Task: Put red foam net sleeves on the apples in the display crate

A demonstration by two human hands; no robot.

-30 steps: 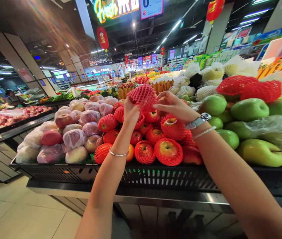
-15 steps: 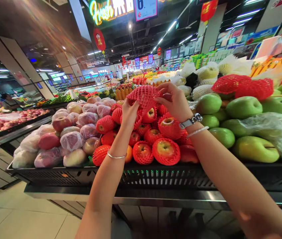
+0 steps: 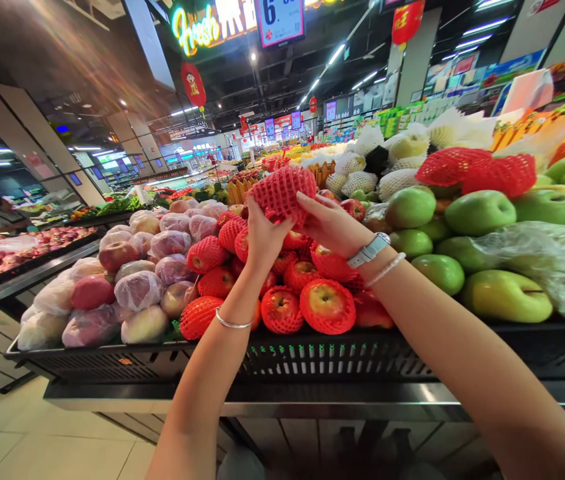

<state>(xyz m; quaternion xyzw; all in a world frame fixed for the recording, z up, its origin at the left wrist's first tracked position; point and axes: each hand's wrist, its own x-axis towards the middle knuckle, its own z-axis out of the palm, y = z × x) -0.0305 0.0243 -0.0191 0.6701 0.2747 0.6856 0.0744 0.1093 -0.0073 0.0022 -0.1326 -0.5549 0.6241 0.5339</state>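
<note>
A plump red foam fruit net [image 3: 285,189] is raised above the pile, held between both hands. My left hand [image 3: 266,233] is closed around its left and lower side, with the thumb beneath. My right hand [image 3: 335,225] grips its right end, thumb on the near side and the other fingers mostly hidden. Whether a fruit fills the net cannot be made out clearly. Just below lie several red apples [image 3: 327,304] in similar red nets, the closest ones facing me with their tops bare.
Left of these sit film-wrapped apples [image 3: 138,290]; green pears or apples [image 3: 480,212] lie to the right under a loose clear bag [image 3: 552,263]. A slotted black crate [image 3: 332,357] borders the front. White-netted fruit [image 3: 402,179] is piled behind. One person [image 3: 5,217] stands far left.
My right hand has come down and turned, now gripping the net's right end rather than pinching its upper edge. The net looks fuller and lies more level. The view has shifted slightly.
</note>
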